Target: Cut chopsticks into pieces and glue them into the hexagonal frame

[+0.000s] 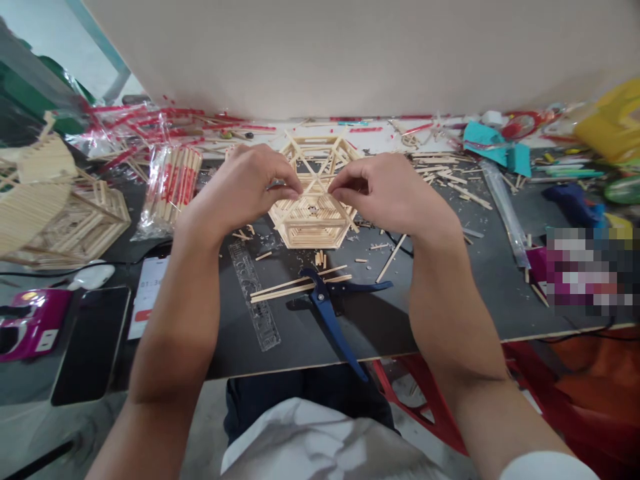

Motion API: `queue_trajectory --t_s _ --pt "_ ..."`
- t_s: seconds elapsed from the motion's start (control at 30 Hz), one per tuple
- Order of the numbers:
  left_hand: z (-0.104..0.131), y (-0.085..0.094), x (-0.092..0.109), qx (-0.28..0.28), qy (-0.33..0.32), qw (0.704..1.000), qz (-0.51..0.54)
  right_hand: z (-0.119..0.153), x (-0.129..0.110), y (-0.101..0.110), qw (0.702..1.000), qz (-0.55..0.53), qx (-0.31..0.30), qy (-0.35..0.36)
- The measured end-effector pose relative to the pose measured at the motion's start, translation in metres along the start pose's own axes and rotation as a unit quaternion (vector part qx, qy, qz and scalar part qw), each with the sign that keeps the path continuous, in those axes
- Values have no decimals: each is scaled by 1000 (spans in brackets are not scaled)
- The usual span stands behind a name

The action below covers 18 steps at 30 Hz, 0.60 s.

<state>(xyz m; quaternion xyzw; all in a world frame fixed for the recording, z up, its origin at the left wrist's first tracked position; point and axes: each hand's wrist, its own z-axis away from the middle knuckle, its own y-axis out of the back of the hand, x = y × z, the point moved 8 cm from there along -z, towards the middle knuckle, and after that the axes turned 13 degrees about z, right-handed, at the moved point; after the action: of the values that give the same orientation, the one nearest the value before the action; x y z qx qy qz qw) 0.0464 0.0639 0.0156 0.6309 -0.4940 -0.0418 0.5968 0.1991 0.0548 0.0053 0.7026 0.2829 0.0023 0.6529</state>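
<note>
A hexagonal frame of stacked wooden sticks stands on the dark tabletop, with several sticks crossing over its open top. My left hand reaches over its left side, thumb and fingers pinched on a wooden stick near the crossing. From the right, my right hand pinches a stick on the other side of that crossing; its fingertips partly hide the stick. In front of the frame lies a blue-handled cutter, beside loose sticks that rest across a clear plastic ruler.
Left are another stick structure, a plastic packet of sticks, a black phone, a lit phone and a purple device. Stick offcuts, a clear strip and a blue tool lie right. A wall rises behind.
</note>
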Motion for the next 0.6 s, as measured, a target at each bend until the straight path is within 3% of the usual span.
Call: queue_trajectory --t_s 0.13,0.27,0.4,0.5,0.6 --pt "2 0 4 10 -4 1000 -13 1 0 3 1000 -6 16 9" --pt "2 -3 32 51 -36 997 -49 8 -12 16 997 -33 58 41" --pt "0 -15 57 23 -42 994 -96 21 -21 28 995 -50 81 40" --pt "2 -13 58 30 -40 994 -92 40 9 38 988 -49 143 -34" --pt "7 2 46 64 -27 996 -62 74 80 46 951 -9 245 -188"
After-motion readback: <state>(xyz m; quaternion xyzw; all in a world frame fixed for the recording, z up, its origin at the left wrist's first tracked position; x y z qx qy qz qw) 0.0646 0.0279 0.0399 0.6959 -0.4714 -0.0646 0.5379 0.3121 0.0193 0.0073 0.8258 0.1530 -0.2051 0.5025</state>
